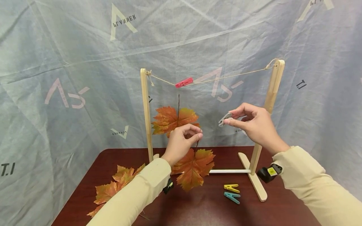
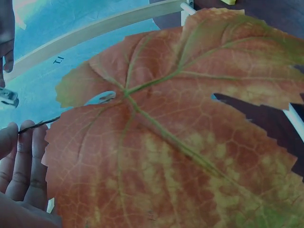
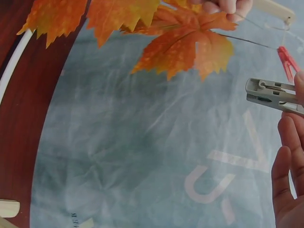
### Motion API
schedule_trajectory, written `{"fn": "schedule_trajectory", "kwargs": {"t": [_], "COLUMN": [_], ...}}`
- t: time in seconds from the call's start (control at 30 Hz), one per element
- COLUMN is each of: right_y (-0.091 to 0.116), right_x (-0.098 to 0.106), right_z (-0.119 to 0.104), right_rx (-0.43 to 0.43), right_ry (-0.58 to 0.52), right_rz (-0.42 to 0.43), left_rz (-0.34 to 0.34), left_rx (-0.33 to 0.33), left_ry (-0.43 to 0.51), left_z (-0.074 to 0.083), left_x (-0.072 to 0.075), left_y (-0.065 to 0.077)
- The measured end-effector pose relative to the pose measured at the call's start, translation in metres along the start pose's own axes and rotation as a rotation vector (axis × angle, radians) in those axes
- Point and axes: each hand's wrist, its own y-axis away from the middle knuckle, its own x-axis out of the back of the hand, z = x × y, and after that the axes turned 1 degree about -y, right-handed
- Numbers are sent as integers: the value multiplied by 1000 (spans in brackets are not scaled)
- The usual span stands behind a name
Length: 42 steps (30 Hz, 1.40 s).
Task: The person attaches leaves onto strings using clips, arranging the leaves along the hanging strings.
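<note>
My left hand (image 1: pixel 183 141) pinches the thin dark stem of an orange maple leaf (image 1: pixel 195 168), which hangs below the fingers. In the left wrist view this leaf (image 2: pixel 156 128) fills most of the picture. A grey clothespin (image 1: pixel 225 120) is pinched between thumb and fingers of my right hand (image 1: pixel 255 124), level with the space under the string. The right wrist view shows the clothespin (image 3: pixel 270 92) side-on. Behind my left hand, a second maple leaf (image 1: pixel 175 119) hangs by its stem beneath a red clothespin (image 1: pixel 184 82) clipped on the twine (image 1: pixel 229 77).
Two wooden posts, left (image 1: pixel 145 116) and right (image 1: pixel 271 94), carry the sagging twine; a white rod (image 1: pixel 230 171) joins them low down. On the dark red table (image 1: pixel 198 210) lie a yellow clothespin (image 1: pixel 232 188), a blue clothespin (image 1: pixel 232 197) and more maple leaves (image 1: pixel 106 193) at left.
</note>
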Motion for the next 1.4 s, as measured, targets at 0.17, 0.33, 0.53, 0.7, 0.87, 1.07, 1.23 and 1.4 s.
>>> {"fn": "schedule_trajectory", "kwargs": {"t": [0.17,0.33,0.53,0.7,0.87,1.07,1.23,1.4], "right_y": [-9,-19,-29,-38,-46,-55,-63,-73], "right_x": [1,3,6,10,14,16,16,17], "right_z": [-6,-13,-24,-34,-41,-46,-52,-59], "right_rx": [28,63,62,67,51,39,66,80], "right_ry": [9,1,-9,-38,-19,-14,-30,-62], "right_rz": [-7,0,20,39,21,-3,11,33], "left_rz": [38,86,121,123,138,183,212,226], "left_rx": [-36,-59,-66,-55,-57,-59,-53,-44], "left_ry": [-2,24,55,70,65,46,60,43], "left_z": [2,5,12,17,23,28,33,39], "left_x": [-3,-4,-5,-7,-10,-10,-8,-10], "left_y": [-8,-17,-28,-34,-39,-47,-55,-63]}}
